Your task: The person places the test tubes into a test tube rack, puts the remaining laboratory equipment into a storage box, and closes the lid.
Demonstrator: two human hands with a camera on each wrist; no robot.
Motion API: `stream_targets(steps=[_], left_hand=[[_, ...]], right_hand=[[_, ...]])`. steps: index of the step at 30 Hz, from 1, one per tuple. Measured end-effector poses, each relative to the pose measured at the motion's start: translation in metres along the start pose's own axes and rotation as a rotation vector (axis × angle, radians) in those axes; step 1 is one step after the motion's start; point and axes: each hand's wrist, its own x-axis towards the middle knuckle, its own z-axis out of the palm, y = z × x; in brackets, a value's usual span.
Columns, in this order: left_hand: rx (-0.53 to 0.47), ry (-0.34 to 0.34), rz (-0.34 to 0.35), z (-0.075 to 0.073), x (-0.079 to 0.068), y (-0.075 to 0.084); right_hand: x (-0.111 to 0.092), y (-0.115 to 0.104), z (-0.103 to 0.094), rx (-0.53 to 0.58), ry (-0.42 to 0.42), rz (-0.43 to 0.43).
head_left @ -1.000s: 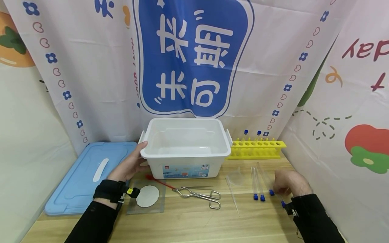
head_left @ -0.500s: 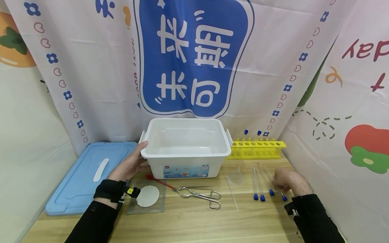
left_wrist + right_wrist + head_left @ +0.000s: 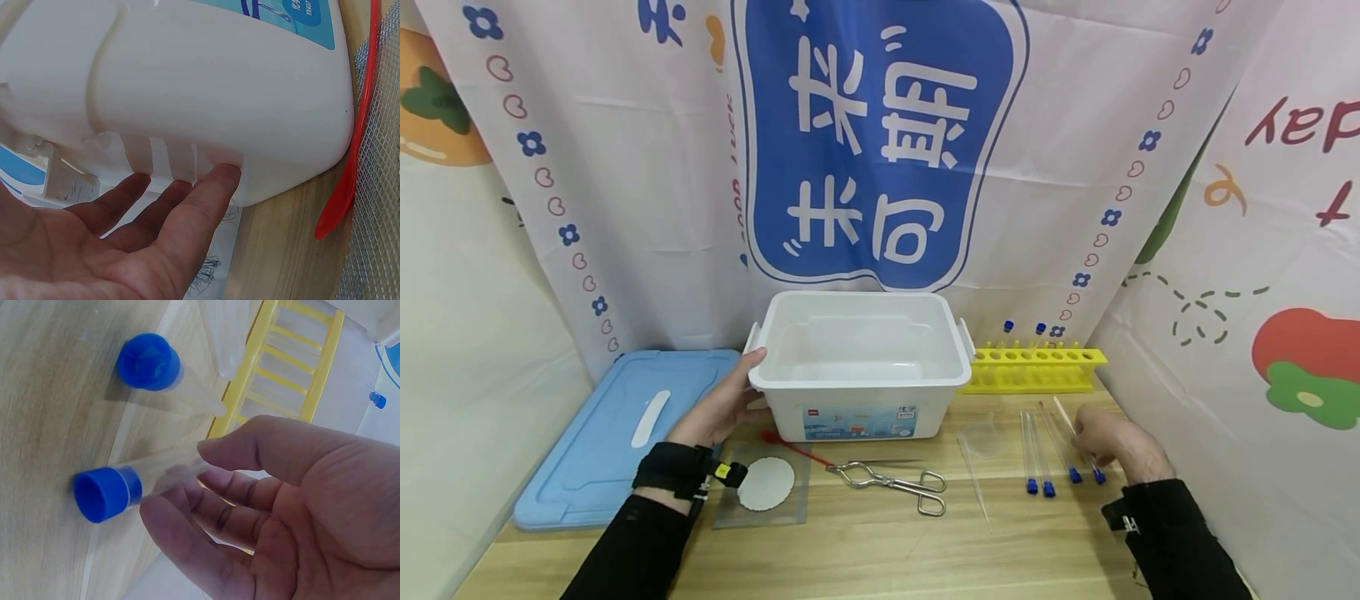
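My left hand (image 3: 724,408) is at the left end of a white plastic bin (image 3: 861,400), its thumb by the rim and handle. In the left wrist view, its extended fingers (image 3: 209,194) touch the bin's outer wall. My right hand (image 3: 1112,442) pinches a clear test tube (image 3: 153,472) with a blue cap (image 3: 100,494) between thumb and fingers, low over the table. Beside it lies another blue-capped test tube (image 3: 1063,446), then two more test tubes (image 3: 1035,454) to the left. The right hand hides part of the held tube.
A yellow test tube rack (image 3: 1033,357) with blue-capped tubes stands behind. Crucible tongs (image 3: 887,482), a red spoon (image 3: 353,162), a wire gauze (image 3: 797,508) with a white centre, a thin clear rod (image 3: 973,483) and a clear round dish (image 3: 983,437) lie in front. A blue lid (image 3: 587,450) is left.
The tube under my right hand has shifted, and its far end now shows beyond the fingers. The neighbouring tube has moved slightly right. My left hand stays at the bin.
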Motion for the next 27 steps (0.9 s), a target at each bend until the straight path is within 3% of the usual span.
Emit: stream_targets(steps=[18, 27], left_hand=[[0.005, -0.012, 0.044, -0.001, -0.003, -0.002], [0.013, -0.012, 0.037, -0.001, -0.002, -0.002]], right_hand=[[0.0, 0.001, -0.01, -0.049, 0.088, -0.075], [-0.001, 0.001, -0.014, 0.012, 0.217, -0.133]])
